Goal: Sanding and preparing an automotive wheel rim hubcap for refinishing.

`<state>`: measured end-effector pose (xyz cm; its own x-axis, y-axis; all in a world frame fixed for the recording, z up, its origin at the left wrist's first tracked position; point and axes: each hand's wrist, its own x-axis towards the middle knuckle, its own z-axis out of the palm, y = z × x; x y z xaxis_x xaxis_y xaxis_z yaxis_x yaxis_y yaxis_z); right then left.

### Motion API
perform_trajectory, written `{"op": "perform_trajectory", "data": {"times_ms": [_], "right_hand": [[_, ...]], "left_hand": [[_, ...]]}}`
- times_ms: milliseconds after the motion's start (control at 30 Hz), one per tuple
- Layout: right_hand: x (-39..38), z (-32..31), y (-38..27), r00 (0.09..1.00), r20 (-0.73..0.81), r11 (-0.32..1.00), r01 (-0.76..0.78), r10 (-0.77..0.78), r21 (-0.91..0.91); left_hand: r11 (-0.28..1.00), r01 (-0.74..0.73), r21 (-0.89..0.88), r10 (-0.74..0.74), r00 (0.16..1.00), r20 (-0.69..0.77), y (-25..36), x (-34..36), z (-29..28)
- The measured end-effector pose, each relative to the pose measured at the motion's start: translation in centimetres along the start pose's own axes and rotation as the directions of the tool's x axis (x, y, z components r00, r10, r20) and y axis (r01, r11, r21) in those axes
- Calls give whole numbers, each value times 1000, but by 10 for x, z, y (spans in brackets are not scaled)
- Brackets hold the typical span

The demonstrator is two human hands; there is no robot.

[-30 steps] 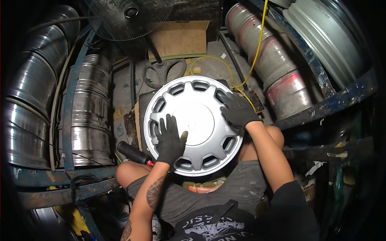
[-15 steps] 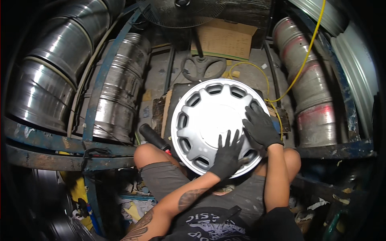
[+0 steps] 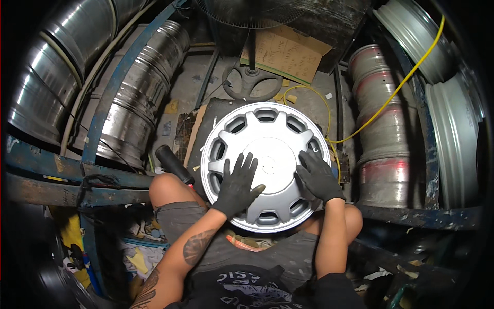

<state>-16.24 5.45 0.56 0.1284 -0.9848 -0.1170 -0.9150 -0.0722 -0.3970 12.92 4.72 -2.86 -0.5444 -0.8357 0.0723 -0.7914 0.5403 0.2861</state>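
A round silver wheel cover, with a ring of oval openings near its rim and a smooth domed centre, is seen from above, resting face-up across the lap and knees of a seated person, with a dark board under its far side. Both hands are gloved in black. The left hand is laid flat on the lower left of the cover, fingers spread wide and thumb out to the side, nothing gripped. The right hand is pressed on the right part of the face, fingers extended toward the rim; its grip is likewise open, palm down, closed on nothing. Both forearms come up from the lower edge, elbows bent, the left one tattooed. The cover is judged to be light, thin and fairly stiff, yet likely to flex or crack if squeezed hard; its painted face looks smooth and could slide under a glove. Hold would best be taken at the rim or through the oval openings. A black-handled tool lies just beside the left knee. Stacked metal wheel rims stand at the right, more rims at the left, a yellow cable runs past, and a fan base stands beyond.
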Motion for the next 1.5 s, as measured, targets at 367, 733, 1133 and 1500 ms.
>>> {"op": "perform_trajectory", "data": {"times_ms": [367, 733, 1133, 1500], "right_hand": [[15, -9, -24, 997, 81, 997, -14, 7, 81], [31, 0, -17, 994, 46, 992, -100, 96, 82], [39, 7, 2, 944, -47, 945, -324, 326, 43], [24, 14, 0, 969, -59, 971, -237, 238, 23]], "left_hand": [[993, 71, -97, -68, 997, 41, 39, -53, 7], [994, 63, -89, -55, 995, 86, 45, -62, 2], [998, 10, -55, -13, 999, -44, 64, -82, 18], [833, -243, -498, 278, 961, -3, 74, -117, 11]]}}
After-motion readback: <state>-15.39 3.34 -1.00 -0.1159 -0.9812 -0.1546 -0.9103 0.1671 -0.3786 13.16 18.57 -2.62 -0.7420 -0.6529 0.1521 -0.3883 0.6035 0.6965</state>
